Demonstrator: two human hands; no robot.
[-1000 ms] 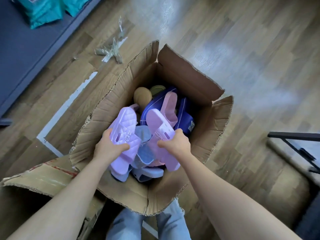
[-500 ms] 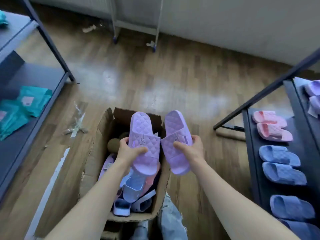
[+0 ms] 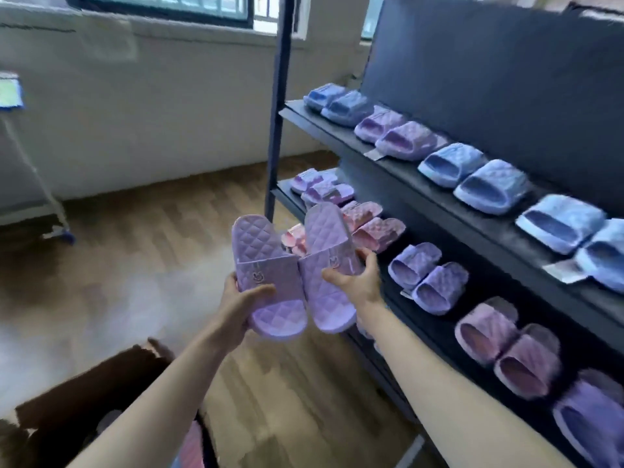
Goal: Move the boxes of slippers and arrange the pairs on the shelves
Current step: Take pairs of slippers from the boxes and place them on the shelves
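Dark shelf rack (image 3: 422,187) is filling the right side, its middle shelf (image 3: 435,322) carrying pairs in a tight row, and an open cardboard box (image 3: 101,393) is sitting low left under the arms. The lilac quilted pair is hanging in the air just off that shelf's front edge, left hand (image 3: 239,305) gripping the left slipper (image 3: 266,275) and right hand (image 3: 358,282) gripping the right slipper (image 3: 329,261), inner sides touching. Likely risk going in: clipping the shelf lip or nudging a shelved pair, since gaps are looking narrow, while the floor to the left is giving free room.
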